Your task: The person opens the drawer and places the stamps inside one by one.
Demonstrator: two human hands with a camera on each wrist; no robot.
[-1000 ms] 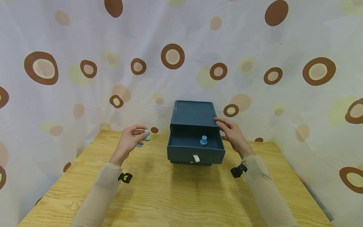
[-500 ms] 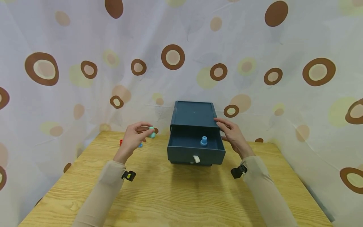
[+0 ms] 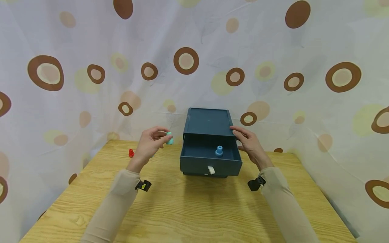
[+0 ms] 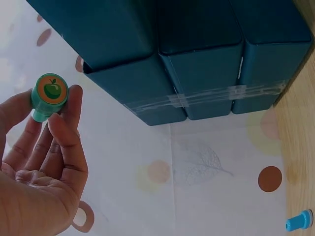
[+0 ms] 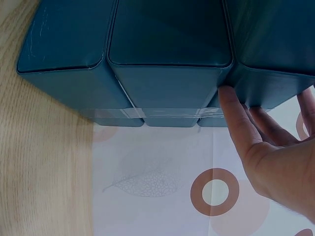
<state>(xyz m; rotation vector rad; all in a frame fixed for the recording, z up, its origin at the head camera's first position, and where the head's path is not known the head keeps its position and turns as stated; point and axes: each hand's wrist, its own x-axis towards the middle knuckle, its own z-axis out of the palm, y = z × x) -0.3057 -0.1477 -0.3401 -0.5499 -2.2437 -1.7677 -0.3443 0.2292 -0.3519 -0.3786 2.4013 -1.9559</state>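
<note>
My left hand [image 3: 151, 143] pinches a mint-green toy stamp [image 3: 170, 138] between thumb and fingers, in the air left of the drawer cabinet. In the left wrist view the stamp [image 4: 50, 93] shows a green apple on an orange round end. My right hand [image 3: 251, 145] rests against the right side of the dark blue drawer cabinet [image 3: 208, 120], fingertips at its top edge and side wall. The right wrist view shows those fingers [image 5: 236, 115] extended along the cabinet's side. The top drawer [image 3: 196, 162] is pulled out, and a blue stamp [image 3: 218, 152] stands upright inside it.
A red stamp [image 3: 131, 153] stands on the wooden table [image 3: 188, 209] left of my left hand. Another blue stamp [image 4: 299, 221] appears at the lower right of the left wrist view, mostly hidden by the hand in the head view. A patterned curtain [image 3: 194, 91] hangs behind.
My left hand has carried the green stamp rightward and slightly up, closer to the open drawer. The red stamp has come into sight behind it. The right hand has stayed in place.
</note>
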